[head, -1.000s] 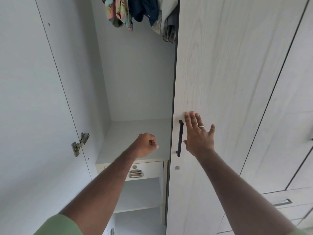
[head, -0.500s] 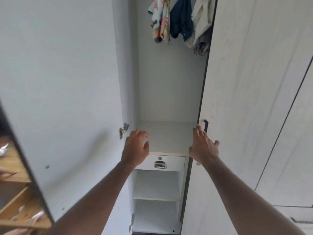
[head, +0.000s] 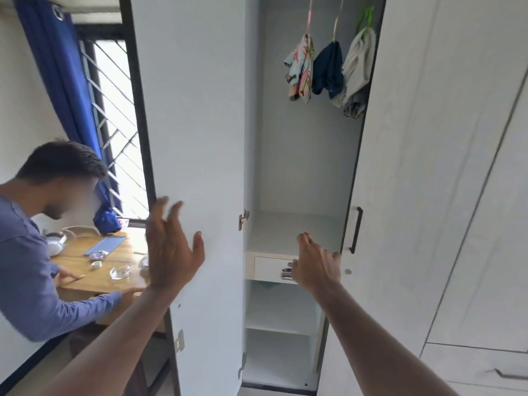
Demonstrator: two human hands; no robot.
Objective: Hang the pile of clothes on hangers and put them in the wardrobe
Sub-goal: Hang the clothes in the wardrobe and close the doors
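Three garments [head: 328,70] hang on hangers [head: 337,22] at the top of the open wardrobe [head: 300,167] — light, limp cloth that would likely slump if grabbed, so the stiff hanger hooks look like the place to take hold. Both hands are released and hold nothing: the left hand [head: 171,247] spread by the left door [head: 197,110], the right hand [head: 315,265] near the drawer [head: 271,268]. No pile is in view.

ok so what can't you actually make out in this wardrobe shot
All from the head view:
- Rail above the hanging clothes: cut off by the top edge.
- Pile of clothes still to hang: out of frame.
- Drawer handle: partly covered by the right hand.
- Left hand: motion-blurred, so contact with the open door is unclear.
- Items on the wooden table: too small to identify.
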